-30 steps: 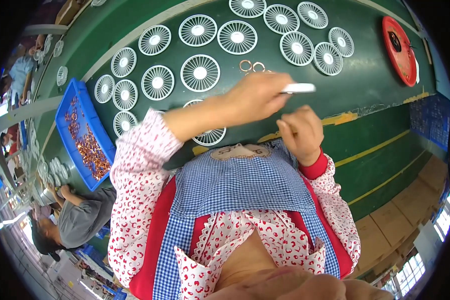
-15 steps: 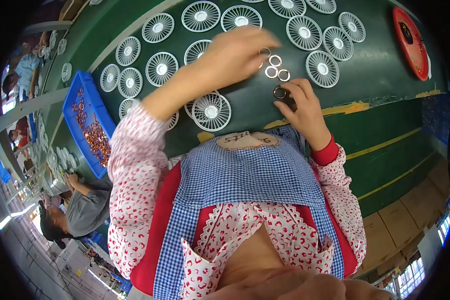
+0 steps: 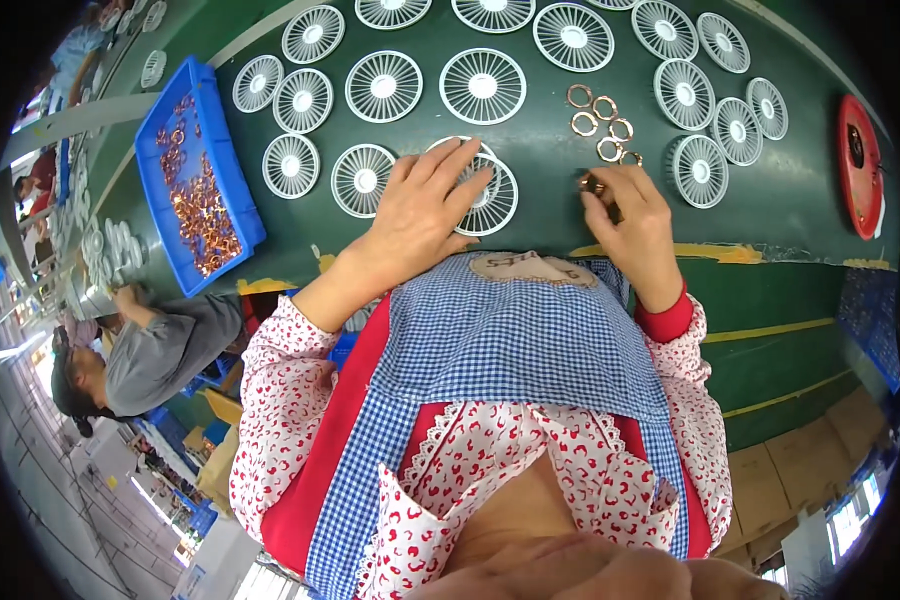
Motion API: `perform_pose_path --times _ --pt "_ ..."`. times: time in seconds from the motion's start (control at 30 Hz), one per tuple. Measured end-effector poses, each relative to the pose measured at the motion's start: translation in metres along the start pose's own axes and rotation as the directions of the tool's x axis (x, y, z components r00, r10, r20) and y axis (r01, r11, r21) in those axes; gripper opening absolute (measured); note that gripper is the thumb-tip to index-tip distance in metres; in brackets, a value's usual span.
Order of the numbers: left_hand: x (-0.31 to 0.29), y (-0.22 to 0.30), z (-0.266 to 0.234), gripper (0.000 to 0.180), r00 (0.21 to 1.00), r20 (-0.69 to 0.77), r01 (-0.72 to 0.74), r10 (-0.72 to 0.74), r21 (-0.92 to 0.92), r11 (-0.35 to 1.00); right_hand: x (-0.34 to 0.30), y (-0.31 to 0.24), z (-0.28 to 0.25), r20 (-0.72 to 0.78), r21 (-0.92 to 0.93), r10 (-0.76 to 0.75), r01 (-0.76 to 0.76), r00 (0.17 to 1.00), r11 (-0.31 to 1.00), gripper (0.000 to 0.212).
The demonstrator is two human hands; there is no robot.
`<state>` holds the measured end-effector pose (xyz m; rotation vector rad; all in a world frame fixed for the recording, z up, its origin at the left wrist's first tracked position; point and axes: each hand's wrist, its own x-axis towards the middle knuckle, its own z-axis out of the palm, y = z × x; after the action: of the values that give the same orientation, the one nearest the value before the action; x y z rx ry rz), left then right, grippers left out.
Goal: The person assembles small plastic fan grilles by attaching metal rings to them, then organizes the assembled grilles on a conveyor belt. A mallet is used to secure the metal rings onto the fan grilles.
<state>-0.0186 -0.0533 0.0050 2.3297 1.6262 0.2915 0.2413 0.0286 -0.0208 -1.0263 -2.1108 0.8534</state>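
My left hand (image 3: 425,205) lies with its fingers spread over a white spoked disc (image 3: 502,205) near the front edge of the green table. A second disc is overlapped there and mostly hidden. In my right hand (image 3: 635,220), thumb and fingers are closed on a shiny copper-coloured ring (image 3: 592,184); the curled fingers hide part of it. Just beyond that hand, several more copper-coloured rings (image 3: 583,124) lie loose on the table. Other white spoked discs, such as one disc (image 3: 384,86) further back, are spread flat around both hands.
A blue tray (image 3: 150,180) of small copper-coloured parts stands on the left. On the right lies a red dish (image 3: 870,205) with dark contents. A person in grey (image 3: 175,345) works further left. Cardboard boxes (image 3: 770,480) stand at the lower right.
My left hand has come back from the loose rings, leftward and nearer, onto the overlapping discs. The right hand keeps its ring. The whole view has shifted somewhat.
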Motion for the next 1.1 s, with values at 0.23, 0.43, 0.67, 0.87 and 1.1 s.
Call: perform_pose_path --times 0.23,0.43,0.67,0.87,1.1 --pt "0.004 0.001 -0.003 0.029 0.930 -0.275 0.092 -0.243 -0.466 0.880 0.005 -0.018 0.022 0.113 0.720 0.239 -0.245 0.965 0.649 0.030" --pt "0.039 0.017 -0.009 0.024 0.868 0.345 0.254 -0.357 -0.926 -0.279 0.018 -0.038 0.017 -0.092 0.378 0.005 0.030 0.996 0.925 0.031" --pt "0.050 0.028 -0.010 0.022 0.894 0.343 0.262 -0.290 -0.922 -0.284 0.026 -0.042 0.011 -0.130 0.065 -0.188 0.197 0.974 0.978 0.035" --pt "0.050 0.031 -0.008 0.024 0.902 0.295 0.251 -0.317 -0.953 -0.172 0.031 -0.047 0.012 -0.165 0.028 -0.210 0.217 0.964 0.976 0.035" --pt "0.045 0.038 0.008 0.027 0.917 0.134 0.121 -0.376 -0.991 -0.059 0.034 -0.045 0.016 -0.155 -0.094 -0.226 0.213 0.962 0.972 0.033"
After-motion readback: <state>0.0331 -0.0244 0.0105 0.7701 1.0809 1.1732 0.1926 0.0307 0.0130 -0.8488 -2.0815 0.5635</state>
